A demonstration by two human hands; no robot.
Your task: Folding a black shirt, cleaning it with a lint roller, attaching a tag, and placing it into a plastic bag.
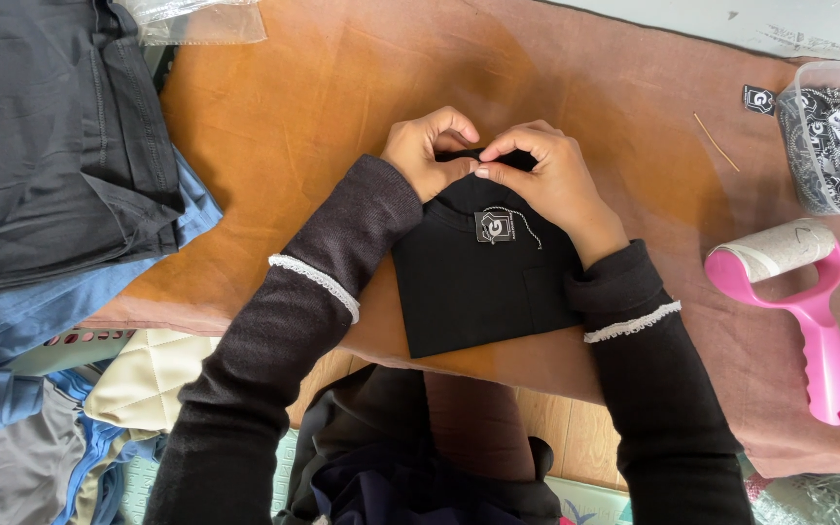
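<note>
A small black folded garment (483, 292) lies on a brown cloth-covered table (323, 107). A dark square hang tag (494, 226) on a thin string rests on it near the collar. My left hand (427, 149) and my right hand (546, 175) meet at the collar at the garment's far edge. The fingertips of both hands pinch the fabric there. Both arms wear dark sleeves with white lace cuffs.
A pink-handled lint roller (799, 292) lies at the right. A clear plastic tub of dark tags (833, 136) stands at the far right. Dark and blue garments (51, 165) are piled at the left. A clear plastic bag (196, 19) lies at the top.
</note>
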